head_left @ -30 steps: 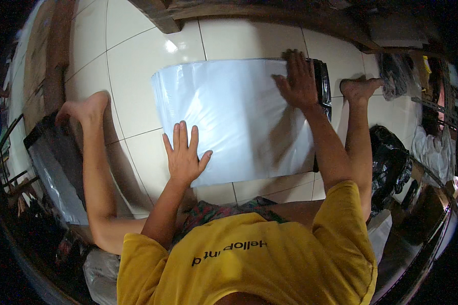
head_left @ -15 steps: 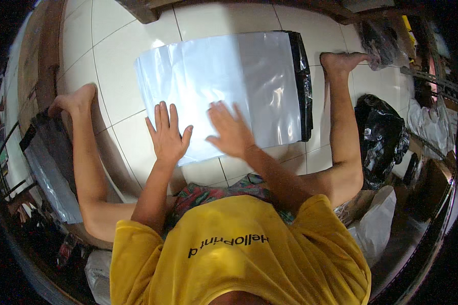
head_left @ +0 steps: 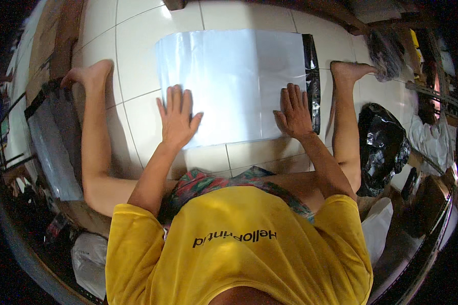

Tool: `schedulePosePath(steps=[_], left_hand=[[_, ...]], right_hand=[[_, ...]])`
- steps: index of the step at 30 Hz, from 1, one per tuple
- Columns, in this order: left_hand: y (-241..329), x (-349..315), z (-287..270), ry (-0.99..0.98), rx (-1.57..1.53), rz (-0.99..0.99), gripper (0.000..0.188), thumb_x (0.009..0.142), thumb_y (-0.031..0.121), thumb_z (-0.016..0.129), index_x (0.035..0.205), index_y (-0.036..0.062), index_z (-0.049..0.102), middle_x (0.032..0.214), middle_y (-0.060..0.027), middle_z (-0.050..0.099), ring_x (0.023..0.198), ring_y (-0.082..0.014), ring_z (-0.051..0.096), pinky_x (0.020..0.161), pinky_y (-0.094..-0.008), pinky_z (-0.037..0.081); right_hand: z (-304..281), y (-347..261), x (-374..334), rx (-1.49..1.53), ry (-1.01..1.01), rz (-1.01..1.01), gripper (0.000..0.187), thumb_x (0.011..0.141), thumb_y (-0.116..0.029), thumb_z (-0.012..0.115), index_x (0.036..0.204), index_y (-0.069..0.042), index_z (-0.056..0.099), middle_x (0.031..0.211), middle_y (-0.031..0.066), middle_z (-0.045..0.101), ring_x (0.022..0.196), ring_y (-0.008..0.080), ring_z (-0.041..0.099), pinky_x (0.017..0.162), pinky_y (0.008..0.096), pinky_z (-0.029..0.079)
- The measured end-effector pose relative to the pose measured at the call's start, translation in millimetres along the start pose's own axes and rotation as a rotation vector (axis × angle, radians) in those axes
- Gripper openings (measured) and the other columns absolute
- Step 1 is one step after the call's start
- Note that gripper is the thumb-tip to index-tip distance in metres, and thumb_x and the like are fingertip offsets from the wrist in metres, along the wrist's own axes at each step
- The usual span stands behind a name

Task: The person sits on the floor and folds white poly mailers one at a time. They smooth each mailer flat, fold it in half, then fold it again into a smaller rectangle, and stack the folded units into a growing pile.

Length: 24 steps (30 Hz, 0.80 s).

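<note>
A stack of flat white plastic mailing bags (head_left: 234, 86) lies on the tiled floor between my legs, with a black strip (head_left: 312, 84) along its right edge. My left hand (head_left: 179, 119) rests flat on the stack's near left corner, fingers slightly spread. Toward the near right corner, my right hand (head_left: 295, 114) lies flat on the white plastic, close to the black strip. Both hands are empty. How many bags are in the stack cannot be made out.
By my right leg sits a crumpled black plastic bag (head_left: 381, 147). Grey plastic sheets (head_left: 53, 152) lie beyond my left leg. White plastic bags (head_left: 89, 259) bulge at the lower left. Wooden furniture (head_left: 336, 15) edges the far side, and metal shelving (head_left: 435, 94) stands at right.
My right hand has slid right across the white plastic, from the middle to near the black strip. My left hand stays at the left corner. The whole view has shifted slightly.
</note>
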State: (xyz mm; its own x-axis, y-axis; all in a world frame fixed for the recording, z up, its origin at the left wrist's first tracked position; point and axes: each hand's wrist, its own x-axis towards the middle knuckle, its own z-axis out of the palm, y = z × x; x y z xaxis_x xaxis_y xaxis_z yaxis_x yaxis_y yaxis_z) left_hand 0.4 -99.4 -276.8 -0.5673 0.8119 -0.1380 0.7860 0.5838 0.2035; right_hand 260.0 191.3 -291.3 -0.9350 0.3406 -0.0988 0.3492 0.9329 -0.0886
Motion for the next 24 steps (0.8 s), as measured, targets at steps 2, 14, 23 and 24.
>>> schedulePosePath(steps=[2, 14, 23, 24], left_hand=[[6, -14, -14, -0.008, 0.002, 0.245, 0.083, 0.094, 0.057, 0.056, 0.157, 0.0071, 0.033, 0.165, -0.0202, 0.022, 0.154, -0.0401, 0.014, 0.121, -0.0658, 0.006], [-19, -47, 4, -0.128, 0.075, 0.568, 0.081, 0.093, 0.059, 0.056, 0.154, 0.0095, 0.037, 0.163, -0.0136, 0.029, 0.153, -0.0317, 0.022, 0.123, -0.0615, 0.012], [4, -61, 3, 0.037, -0.006, 0.577, 0.052, 0.082, 0.028, 0.074, 0.126, 0.0032, 0.061, 0.126, -0.0092, 0.060, 0.120, -0.0249, 0.054, 0.107, -0.0454, 0.040], [3, -60, 2, 0.030, -0.017, 0.578, 0.050, 0.082, 0.028, 0.074, 0.125, 0.0037, 0.061, 0.126, -0.0082, 0.060, 0.120, -0.0245, 0.054, 0.106, -0.0446, 0.041]], right_hand=[[-2, -23, -5, -0.046, 0.001, -0.134, 0.077, 0.099, -0.046, 0.051, 0.156, 0.000, 0.027, 0.163, 0.0258, 0.021, 0.152, 0.0443, 0.019, 0.122, 0.0620, 0.013], [7, -89, -15, 0.259, -0.115, -0.508, 0.065, 0.085, -0.025, 0.073, 0.144, -0.014, 0.048, 0.158, 0.0180, 0.035, 0.147, 0.0392, 0.032, 0.122, 0.0574, 0.024], [-12, -89, -17, 0.132, -0.017, -0.482, 0.049, 0.085, -0.017, 0.072, 0.131, -0.010, 0.059, 0.124, 0.0143, 0.059, 0.122, 0.0342, 0.055, 0.106, 0.0487, 0.046], [-11, -88, -18, 0.149, -0.002, -0.477, 0.046, 0.084, -0.017, 0.070, 0.129, -0.010, 0.060, 0.122, 0.0138, 0.059, 0.120, 0.0335, 0.056, 0.104, 0.0476, 0.048]])
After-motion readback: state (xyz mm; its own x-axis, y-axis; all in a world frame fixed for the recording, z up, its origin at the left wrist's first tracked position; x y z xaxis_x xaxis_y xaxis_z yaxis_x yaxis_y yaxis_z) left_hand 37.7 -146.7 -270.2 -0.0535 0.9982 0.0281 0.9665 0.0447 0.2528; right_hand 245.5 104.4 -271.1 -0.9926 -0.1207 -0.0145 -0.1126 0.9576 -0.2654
